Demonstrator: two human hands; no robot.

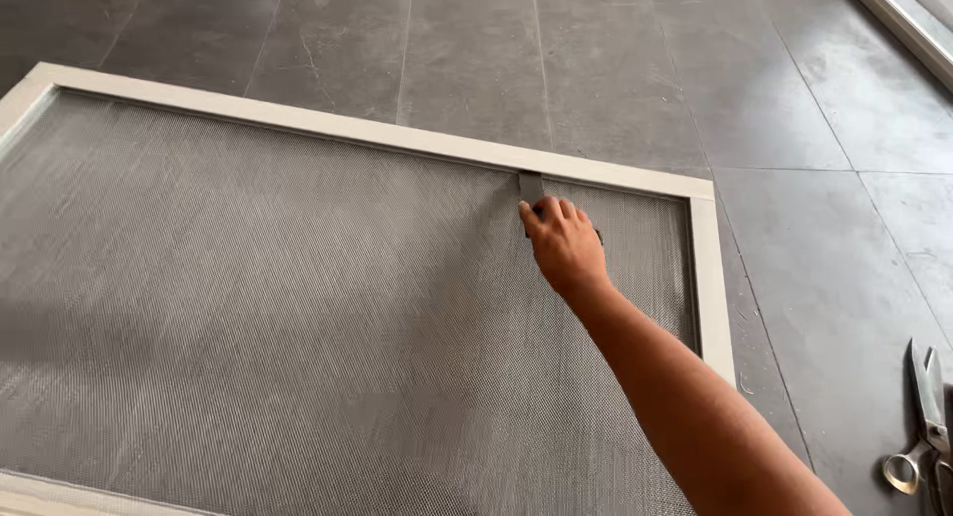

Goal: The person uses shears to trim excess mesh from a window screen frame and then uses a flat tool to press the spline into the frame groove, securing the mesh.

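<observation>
Ideally, the small grey tool (531, 187), gripped by the closed fingers (568, 210) of the right hand (564, 248), is kept flat against the frame's (397, 136) far rail while the mesh (278, 318) is pressed evenly.

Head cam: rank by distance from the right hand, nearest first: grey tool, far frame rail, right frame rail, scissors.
From the right hand:
1. Grey tool, gripped at the fingertips, just beyond the hand.
2. Far frame rail, right above the tool's tip.
3. Right frame rail, off to the hand's right.
4. Scissors, on the floor at the lower right edge.
</observation>
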